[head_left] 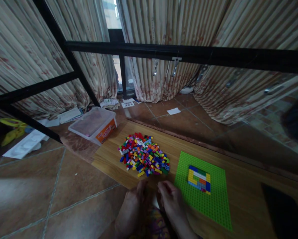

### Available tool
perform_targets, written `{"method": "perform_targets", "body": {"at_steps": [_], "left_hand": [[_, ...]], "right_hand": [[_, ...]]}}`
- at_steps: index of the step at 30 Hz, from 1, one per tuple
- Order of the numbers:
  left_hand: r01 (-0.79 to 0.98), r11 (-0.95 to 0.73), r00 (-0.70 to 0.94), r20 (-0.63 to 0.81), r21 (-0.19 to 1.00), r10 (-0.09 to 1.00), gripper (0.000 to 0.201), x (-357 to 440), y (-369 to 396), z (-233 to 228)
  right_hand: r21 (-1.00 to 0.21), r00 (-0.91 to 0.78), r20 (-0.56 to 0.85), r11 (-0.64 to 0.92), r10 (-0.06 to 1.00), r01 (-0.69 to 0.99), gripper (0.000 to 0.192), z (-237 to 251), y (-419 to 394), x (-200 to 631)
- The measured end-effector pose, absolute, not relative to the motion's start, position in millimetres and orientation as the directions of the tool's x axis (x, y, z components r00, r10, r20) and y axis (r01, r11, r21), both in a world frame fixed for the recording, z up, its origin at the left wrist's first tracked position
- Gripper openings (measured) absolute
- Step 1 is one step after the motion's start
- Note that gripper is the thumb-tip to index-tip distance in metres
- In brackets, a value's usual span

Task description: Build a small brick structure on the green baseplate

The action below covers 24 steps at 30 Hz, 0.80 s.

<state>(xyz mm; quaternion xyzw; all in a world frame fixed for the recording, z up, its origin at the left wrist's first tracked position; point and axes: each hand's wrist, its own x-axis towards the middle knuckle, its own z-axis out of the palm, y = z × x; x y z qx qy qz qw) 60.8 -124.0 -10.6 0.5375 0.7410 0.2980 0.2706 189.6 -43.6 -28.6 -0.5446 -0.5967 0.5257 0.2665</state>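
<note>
At the bottom centre of the frame, the left hand (132, 209) and the right hand (171, 202) sit close together over the near edge of a wooden board (238, 196), fingertips almost meeting; both are dim and blurred, so I cannot tell whether either is closed on anything. Just above them, in the middle of the frame, lies a pile of small coloured bricks (144, 158) heaped loose on the board. To the right of the pile, and just beside the right hand, a green baseplate (213, 202) lies flat, with a small patch of joined bricks (199, 179) in blue, yellow, white and orange pressed onto its middle. Toward the upper left, a clear plastic box (94, 124) with an orange label rests at the board's far corner on the tiled floor (64, 186).
</note>
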Motion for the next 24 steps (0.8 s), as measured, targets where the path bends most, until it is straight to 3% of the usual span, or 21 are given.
{"method": "perform_targets", "body": {"at_steps": [6,10,15,24], "left_hand": [[0.575,0.202,-0.278,-0.044,0.793,0.96,0.018,53,-114,-8],[0.541,0.188,-0.287,-0.03,0.82,0.958,0.02,53,-109,-8],[0.507,0.194,-0.301,-0.038,0.84,0.953,0.023,52,-107,-10],[0.47,0.199,-0.327,-0.039,0.86,0.944,0.025,51,-110,-14]], "right_hand": [[-0.764,-0.399,0.085,0.317,0.913,0.562,0.019,-31,-30,183],[-0.654,-0.491,0.215,0.498,0.844,0.57,0.016,-39,-23,183],[-0.623,-0.539,0.319,0.601,0.78,0.501,0.018,-52,-21,188],[-0.641,-0.565,0.296,0.598,0.771,0.481,0.017,-50,-11,196]]}}
